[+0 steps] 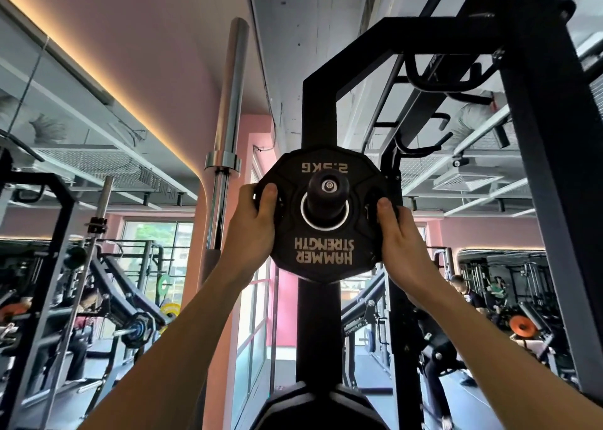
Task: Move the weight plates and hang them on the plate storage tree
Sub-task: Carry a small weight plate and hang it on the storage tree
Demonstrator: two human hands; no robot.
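A small black weight plate (324,253), marked 2.5KG and HAMMER STRENGTH upside down, sits around a black storage peg (327,192) that pokes through its centre hole. The peg juts from a black upright post (318,113) of the rack. My left hand (253,220) grips the plate's left edge with the thumb on its face. My right hand (399,233) grips the right edge the same way. Both arms reach up from below. A larger black plate (318,410) shows at the bottom of the view, partly cut off.
An upright chrome barbell (228,142) stands just left of the post. The black rack frame (538,136) with pull-up handles rises to the right. Benches, loaded bars and other racks fill both sides. A person (466,294) sits far right.
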